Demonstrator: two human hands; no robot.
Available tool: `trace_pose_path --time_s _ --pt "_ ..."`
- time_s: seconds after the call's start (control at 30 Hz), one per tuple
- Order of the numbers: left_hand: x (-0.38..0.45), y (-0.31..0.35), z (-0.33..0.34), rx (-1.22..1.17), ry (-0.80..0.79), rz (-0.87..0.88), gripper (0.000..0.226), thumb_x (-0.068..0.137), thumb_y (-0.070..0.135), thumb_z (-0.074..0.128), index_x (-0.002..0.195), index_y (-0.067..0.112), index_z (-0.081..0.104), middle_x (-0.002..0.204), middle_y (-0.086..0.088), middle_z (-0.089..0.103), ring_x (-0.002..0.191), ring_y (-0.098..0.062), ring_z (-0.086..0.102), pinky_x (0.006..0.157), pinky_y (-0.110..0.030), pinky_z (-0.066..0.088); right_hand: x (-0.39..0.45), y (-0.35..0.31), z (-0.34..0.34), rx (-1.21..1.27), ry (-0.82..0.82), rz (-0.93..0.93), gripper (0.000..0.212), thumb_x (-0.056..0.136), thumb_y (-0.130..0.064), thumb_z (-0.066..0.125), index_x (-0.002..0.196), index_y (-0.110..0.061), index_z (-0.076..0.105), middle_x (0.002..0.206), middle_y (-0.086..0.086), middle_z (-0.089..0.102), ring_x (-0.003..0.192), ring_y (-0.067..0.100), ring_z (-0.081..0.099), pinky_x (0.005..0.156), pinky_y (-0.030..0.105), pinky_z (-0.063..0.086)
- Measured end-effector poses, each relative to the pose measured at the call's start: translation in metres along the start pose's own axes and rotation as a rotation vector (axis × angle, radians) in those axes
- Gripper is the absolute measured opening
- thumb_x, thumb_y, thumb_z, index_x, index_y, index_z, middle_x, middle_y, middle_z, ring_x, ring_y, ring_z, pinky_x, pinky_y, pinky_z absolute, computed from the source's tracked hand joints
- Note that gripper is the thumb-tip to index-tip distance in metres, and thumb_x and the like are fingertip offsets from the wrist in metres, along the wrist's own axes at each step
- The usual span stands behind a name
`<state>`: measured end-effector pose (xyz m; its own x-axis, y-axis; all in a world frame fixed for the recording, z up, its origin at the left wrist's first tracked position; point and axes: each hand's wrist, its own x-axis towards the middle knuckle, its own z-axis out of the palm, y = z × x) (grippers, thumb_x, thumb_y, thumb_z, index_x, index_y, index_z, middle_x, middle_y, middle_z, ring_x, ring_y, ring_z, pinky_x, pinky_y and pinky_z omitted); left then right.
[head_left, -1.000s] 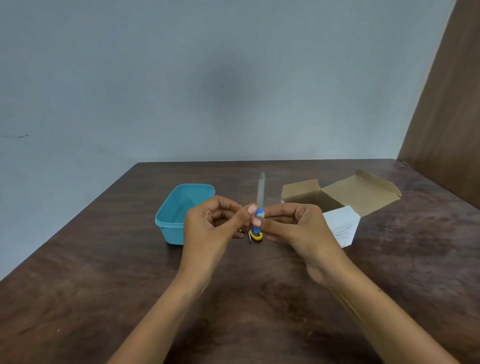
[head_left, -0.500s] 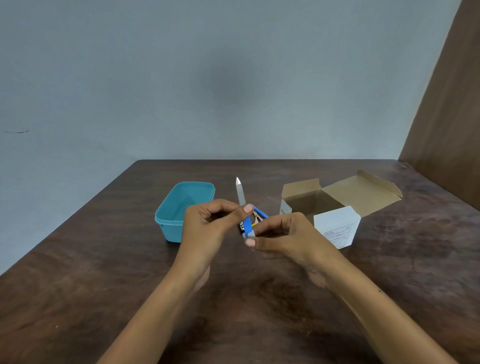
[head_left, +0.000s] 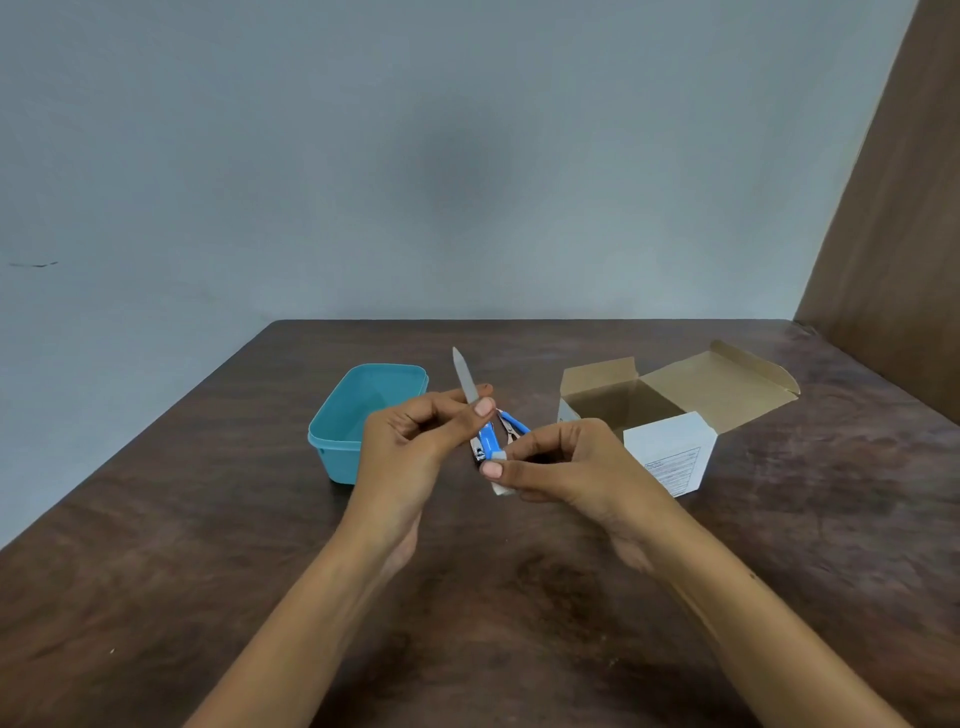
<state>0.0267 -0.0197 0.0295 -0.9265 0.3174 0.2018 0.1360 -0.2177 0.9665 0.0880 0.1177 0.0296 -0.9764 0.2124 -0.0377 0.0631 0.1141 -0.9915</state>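
Above table (head_left: 156, 571), between teal tub (head_left: 332, 415) and open carton (head_left: 722, 384): pinching nail file (head_left: 460, 371) at mid-length with left hand (head_left: 405, 457), at lower end with right hand (head_left: 571, 467). Blue clipper (head_left: 487, 440) alongside file, touching it.

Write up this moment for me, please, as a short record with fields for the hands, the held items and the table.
Left hand: pinches the nail file near its middle
Right hand: pinches the file's lower end
Held bundle: file tip points up and away; blue nail clipper and small blue-handled tool alongside
Left of hands: open teal container
Right of hands: cardboard box, flaps open
Surface: dark wooden table
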Motion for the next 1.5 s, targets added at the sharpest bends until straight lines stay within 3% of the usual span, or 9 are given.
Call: trace_pose_path --time_s 0.2,0.4,0.53,0.73,0.87,0.97,1.07,1.27,1.5 --pt "-0.0032 -0.0005 0.0038 0.020 -0.102 -0.064 0.010 0.078 0.010 0.068 0.070 0.008 0.073 0.096 -0.010 0.075 0.106 -0.007 0.065 0.099 -0.035 0.047 -0.0012 0.0012 0.0002 0.081 0.063 -0.087 0.016 0.073 -0.014 0.078 0.088 -0.009 0.077 0.083 0.004 0.076 0.081 0.015 0.071 0.074 0.023 0.057" --pt "-0.0010 -0.0010 0.0003 0.035 -0.015 -0.087 0.014 0.078 0.011 0.070 0.065 0.013 0.076 0.084 -0.003 0.076 0.100 -0.013 0.068 0.097 -0.037 0.049 -0.0005 -0.0017 -0.0004 -0.005 -0.004 0.020 0.018 0.071 -0.020 0.081 0.083 -0.008 0.077 0.068 0.000 0.071 0.060 0.002 0.063 0.061 0.014 0.051" --pt "-0.0015 -0.0005 0.0012 0.031 -0.059 -0.108 0.011 0.078 0.009 0.069 0.069 0.009 0.076 0.089 -0.006 0.076 0.101 -0.008 0.067 0.096 -0.034 0.049 -0.0004 -0.0015 -0.0010 0.031 0.015 -0.041 0.015 0.072 -0.016 0.080 0.084 -0.007 0.077 0.073 0.002 0.074 0.066 0.005 0.067 0.060 0.013 0.050" --pt "-0.0009 -0.0015 0.0032 0.019 -0.072 -0.124 0.011 0.078 0.013 0.069 0.069 0.012 0.075 0.092 -0.010 0.075 0.103 -0.009 0.067 0.088 -0.033 0.052 0.0019 0.0018 0.0017 0.113 0.060 -0.087 0.017 0.074 -0.014 0.079 0.089 -0.008 0.076 0.086 0.007 0.075 0.085 0.017 0.070 0.071 0.023 0.054" --pt "-0.0024 -0.0025 0.0035 0.017 -0.046 -0.096 0.010 0.068 0.021 0.072 0.072 0.013 0.076 0.091 -0.006 0.075 0.104 -0.010 0.066 0.087 -0.031 0.052 0.0009 0.0006 0.0007 0.139 0.028 -0.067 0.020 0.072 -0.014 0.079 0.091 -0.009 0.075 0.088 0.009 0.075 0.085 0.016 0.070 0.070 0.024 0.056" --pt "-0.0016 -0.0039 0.0027 0.007 -0.018 -0.085 0.011 0.063 0.023 0.073 0.070 0.015 0.077 0.091 -0.002 0.076 0.108 -0.011 0.064 0.090 -0.031 0.051 0.0013 0.0005 -0.0022 0.129 0.018 -0.033 0.028 0.067 -0.010 0.082 0.095 -0.009 0.074 0.090 0.010 0.075 0.088 0.021 0.071 0.078 0.032 0.058" --pt "-0.0001 -0.0046 0.0024 -0.006 0.004 -0.118 0.005 0.070 0.016 0.073 0.070 0.015 0.077 0.090 -0.002 0.076 0.106 -0.011 0.065 0.084 -0.028 0.052 0.0020 0.0006 -0.0024 0.127 0.046 -0.007 0.037 0.063 -0.005 0.084 0.097 -0.009 0.070 0.094 0.013 0.074 0.089 0.026 0.071 0.082 0.041 0.058" --pt "-0.0028 -0.0043 0.0063 -0.062 -0.030 -0.165 0.009 0.078 0.012 0.069 0.073 0.008 0.075 0.093 -0.010 0.075 0.100 -0.011 0.068 0.073 -0.021 0.055 -0.0012 0.0022 0.0035 0.104 0.145 -0.124 0.041 0.062 -0.007 0.085 0.096 -0.007 0.063 0.076 0.012 0.075 0.072 0.020 0.072 0.063 0.026 0.056" --pt "-0.0021 -0.0018 0.0043 -0.096 -0.008 -0.148 0.010 0.069 0.022 0.071 0.068 0.013 0.074 0.095 -0.010 0.074 0.095 -0.018 0.070 0.081 -0.030 0.054 -0.0002 0.0019 0.0004 -0.031 0.095 -0.113 0.039 0.058 -0.008 0.088 0.088 -0.007 0.063 0.077 0.006 0.075 0.074 0.011 0.072 0.065 0.018 0.055"
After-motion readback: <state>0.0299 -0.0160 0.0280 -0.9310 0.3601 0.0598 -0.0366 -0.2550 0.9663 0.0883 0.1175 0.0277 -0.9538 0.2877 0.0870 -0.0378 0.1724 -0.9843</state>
